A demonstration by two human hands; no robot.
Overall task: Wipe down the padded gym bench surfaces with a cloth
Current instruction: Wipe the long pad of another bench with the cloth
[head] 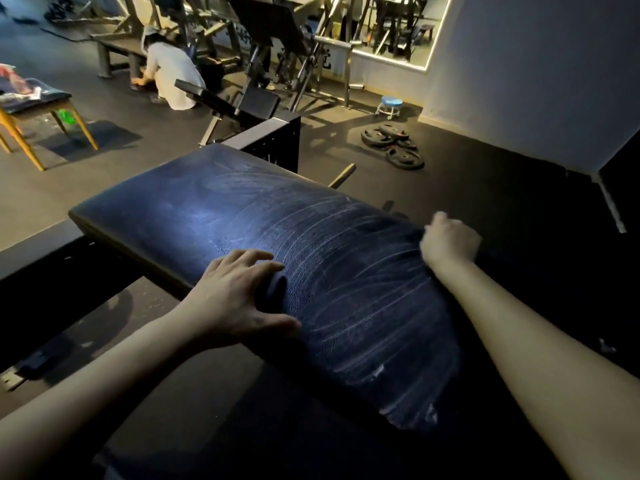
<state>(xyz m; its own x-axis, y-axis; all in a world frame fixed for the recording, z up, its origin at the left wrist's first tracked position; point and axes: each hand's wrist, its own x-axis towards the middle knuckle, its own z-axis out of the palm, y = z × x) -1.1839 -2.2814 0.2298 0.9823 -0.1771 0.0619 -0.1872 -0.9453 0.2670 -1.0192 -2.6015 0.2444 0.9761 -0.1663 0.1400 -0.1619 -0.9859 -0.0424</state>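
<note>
A dark blue padded bench pad runs diagonally through the middle of the head view, and pale wipe streaks arc across its surface. My left hand sits on the pad's near left edge. Its fingers and thumb curl round a dark bunched lump that looks like the cloth. My right hand is curled into a fist over the pad's far right edge and grips that edge. Its fingertips are hidden behind the pad.
A black metal frame stands behind the pad. Weight plates lie on the floor at the right, near a small blue stool. A person in white crouches at the back, and a yellow-legged bench stands at the left.
</note>
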